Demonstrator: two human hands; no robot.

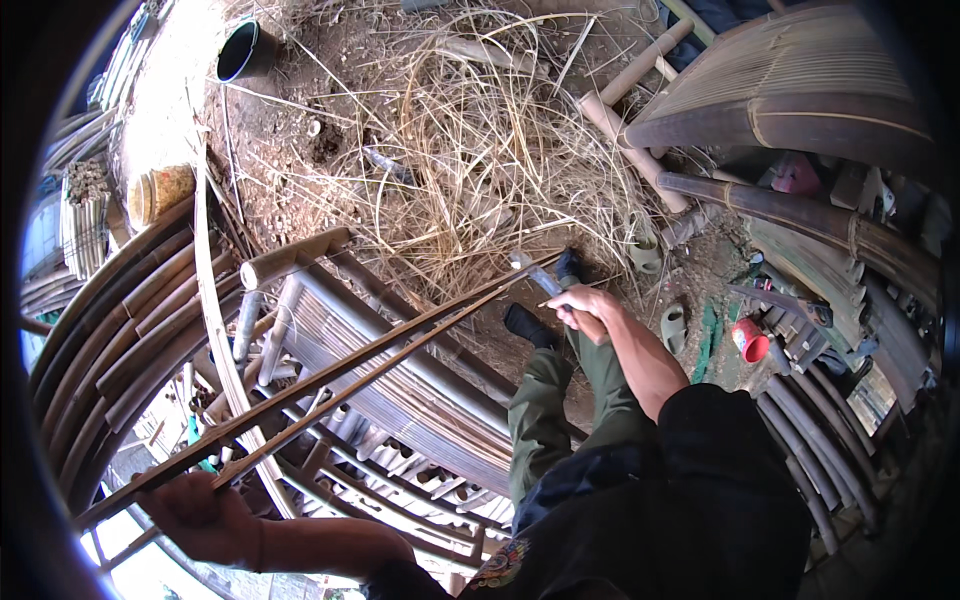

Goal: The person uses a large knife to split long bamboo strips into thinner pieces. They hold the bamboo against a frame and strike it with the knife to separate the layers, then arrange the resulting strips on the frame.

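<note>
My left hand (198, 515), at the lower left, is closed around a long split bamboo pole (330, 375). The pole slants up to the right, above a slatted bamboo bench. A second, thinner bamboo strip (360, 390) runs just below it, and the two draw close together at the right. My right hand (588, 303) is wrapped round the wooden handle of a knife (538, 278). Its blade points up and left, beside the pole's far end. Whether blade and bamboo touch, I cannot tell.
The bamboo bench (400, 400) lies between my hands. A tangle of bamboo shavings (470, 150) covers the ground ahead. Curved bamboo poles (120, 340) are stacked at left. A black bucket (246, 52) stands far left, a red cup (749, 341) at right. Bamboo furniture (790, 120) fills the upper right.
</note>
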